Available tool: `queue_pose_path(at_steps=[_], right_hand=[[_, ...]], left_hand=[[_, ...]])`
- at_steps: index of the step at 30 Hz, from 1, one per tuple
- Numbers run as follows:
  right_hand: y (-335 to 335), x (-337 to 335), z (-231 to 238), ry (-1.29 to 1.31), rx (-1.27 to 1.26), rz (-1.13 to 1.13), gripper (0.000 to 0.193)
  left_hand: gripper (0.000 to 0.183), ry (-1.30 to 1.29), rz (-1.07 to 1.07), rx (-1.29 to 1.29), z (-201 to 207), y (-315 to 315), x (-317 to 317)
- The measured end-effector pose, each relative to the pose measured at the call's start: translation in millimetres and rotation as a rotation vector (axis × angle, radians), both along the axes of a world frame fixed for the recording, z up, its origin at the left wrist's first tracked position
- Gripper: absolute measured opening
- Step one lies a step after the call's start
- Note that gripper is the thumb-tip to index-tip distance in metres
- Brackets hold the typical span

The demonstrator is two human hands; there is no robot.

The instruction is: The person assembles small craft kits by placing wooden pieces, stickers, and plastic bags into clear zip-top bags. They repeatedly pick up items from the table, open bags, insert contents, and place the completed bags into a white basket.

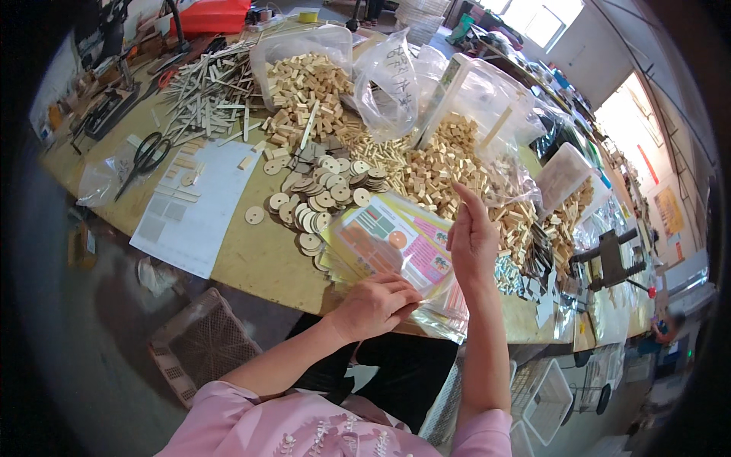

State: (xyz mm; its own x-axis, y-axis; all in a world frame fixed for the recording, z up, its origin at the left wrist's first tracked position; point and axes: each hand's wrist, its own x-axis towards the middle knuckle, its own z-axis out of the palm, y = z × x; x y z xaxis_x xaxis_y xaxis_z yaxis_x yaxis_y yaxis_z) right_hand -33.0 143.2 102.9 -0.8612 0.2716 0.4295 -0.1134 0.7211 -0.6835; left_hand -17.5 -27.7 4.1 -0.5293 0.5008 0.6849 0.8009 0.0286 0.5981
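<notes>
A stack of clear plastic bags with colourful printed cards (392,238) lies at the near edge of the table. My left hand (377,305) presses on its lower edge, fingers curled together and the thumb against the plastic bag. Above the right side of the stack, my right hand (474,236) is raised, its index finger stretched upward and thumb apart; I see nothing in it. Just left of the stack is a heap of round wooden discs (324,198) with small holes. Beyond the hands spread small wooden blocks (434,171) and short wooden pegs (381,156).
A white sheet (186,221) with wooden parts lies at the left, near black scissors (145,161). Thin sticks (209,95) pile up behind. A clear tub (335,46) spills blocks; another tub (563,177) lies at right near a black clamp (611,259). A crate (202,343) sits below.
</notes>
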Motion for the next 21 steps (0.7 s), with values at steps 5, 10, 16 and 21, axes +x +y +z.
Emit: queue_pose_path(at_steps=[5, 10, 16, 21], right_hand=[[0.8, -43.6, -23.6, -0.147, -0.03, 0.075, 0.029], [-21.6, -37.2, -10.8, -0.219, -0.094, 0.096, 0.028], [-69.4, -14.5, -3.7, -0.264, 0.109, 0.147, 0.028], [-78.9, -19.2, -23.1, -0.227, 0.356, 0.222, 0.027]], left_hand=[[0.01, 0.026, -0.006, -0.026, 0.0, -0.7, 0.5], [0.009, -0.019, -0.003, 0.029, -5.3, 0.5, 2.2], [0.018, -0.043, -0.063, -0.002, -11.1, -3.5, 1.6], [0.03, -0.001, -0.084, 0.032, -14.4, -2.7, 0.2]])
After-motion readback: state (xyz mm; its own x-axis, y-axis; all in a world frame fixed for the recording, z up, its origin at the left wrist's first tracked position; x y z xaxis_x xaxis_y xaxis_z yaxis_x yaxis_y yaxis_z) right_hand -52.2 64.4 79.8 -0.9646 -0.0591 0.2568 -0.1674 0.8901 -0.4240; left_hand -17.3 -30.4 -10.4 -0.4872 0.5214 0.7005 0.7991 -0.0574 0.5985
